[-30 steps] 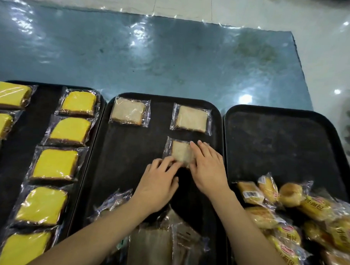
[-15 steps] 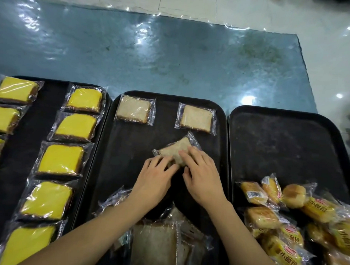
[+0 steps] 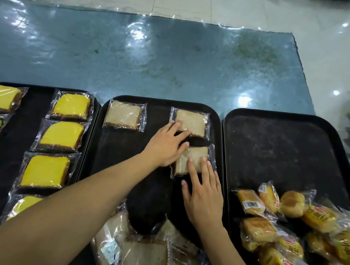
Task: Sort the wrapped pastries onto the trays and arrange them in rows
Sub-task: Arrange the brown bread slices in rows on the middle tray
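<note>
Three black trays stand side by side. On the middle tray [image 3: 116, 162] lie pale wrapped bread slices: one at the back left [image 3: 122, 117], one at the back right [image 3: 193, 122], and a third [image 3: 196, 156] just in front of that. My left hand [image 3: 165, 147] lies flat with straight fingers touching the back right slice and the third slice's left edge. My right hand [image 3: 202, 190] rests with straight fingertips on the third slice's near edge. The left tray [image 3: 36, 98] carries rows of yellow wrapped cakes [image 3: 61, 135].
A loose heap of wrapped bread slices [image 3: 145, 249] sits at the near end of the middle tray. The right tray [image 3: 279, 149] is bare at the back, with a pile of golden wrapped buns [image 3: 290, 227] at its near right. Beyond lies the blue plastic-covered table [image 3: 153, 57].
The third slice, lifted and tilted half a second ago, now lies flat below the back right slice. My left hand has reached forward over it; my right hand has drawn back to its near edge.
</note>
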The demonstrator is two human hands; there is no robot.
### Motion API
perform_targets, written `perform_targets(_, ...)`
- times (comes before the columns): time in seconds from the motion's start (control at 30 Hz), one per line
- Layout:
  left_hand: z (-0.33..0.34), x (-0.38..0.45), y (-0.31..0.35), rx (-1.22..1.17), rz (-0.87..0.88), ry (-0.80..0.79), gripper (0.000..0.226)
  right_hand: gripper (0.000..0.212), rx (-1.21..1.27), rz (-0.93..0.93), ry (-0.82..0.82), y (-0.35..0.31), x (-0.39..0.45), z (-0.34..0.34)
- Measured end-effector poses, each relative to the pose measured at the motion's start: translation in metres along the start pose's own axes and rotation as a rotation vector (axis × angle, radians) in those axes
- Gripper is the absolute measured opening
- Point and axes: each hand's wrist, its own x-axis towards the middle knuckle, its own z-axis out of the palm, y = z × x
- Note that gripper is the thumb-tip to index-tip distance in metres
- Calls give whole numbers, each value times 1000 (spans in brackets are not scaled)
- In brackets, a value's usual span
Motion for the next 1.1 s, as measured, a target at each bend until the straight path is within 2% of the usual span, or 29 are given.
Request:
perform_targets(0.23, 0, 5, 4, -36, -38, -28, 55, 65, -32, 83, -28, -9, 13, -1)
perform_targets(0.43, -9, -20, -11, -138, 26, -9, 57, 66, -7, 60, -79, -11, 18, -15)
perform_targets(0.63, -23, -128, -40, -204, -153, 150, 52, 69, -43, 68, -232, -18, 30, -27)
perform_targets(0.77, -14, -226, -48, -185, -212, 279, 48, 67, -45, 48, -198, -36, 17, -45)
perform_targets(0.83, 0, -268, -38, -167, -188, 322, 42, 59, -4, 13, -181, -56, 2, -54)
perform_targets(0.9, 18, -303, -22, -146, -117, 298, 41, 47, 57, -26, -251, -77, -15, -62)
perform_targets(1.0, 48, -336, -9, -107, -78, 144, 55, 36, 157, -61, -375, -105, -41, -73)
perform_targets(1.07, 60, -349, -6, -59, -113, 62, 69, 33, 204, -78, -369, -114, -60, -78)
perform_targets(1.1, 62, -352, -5, -58, -125, 69, 70, 33, 211, -68, -347, -114, -71, -82)
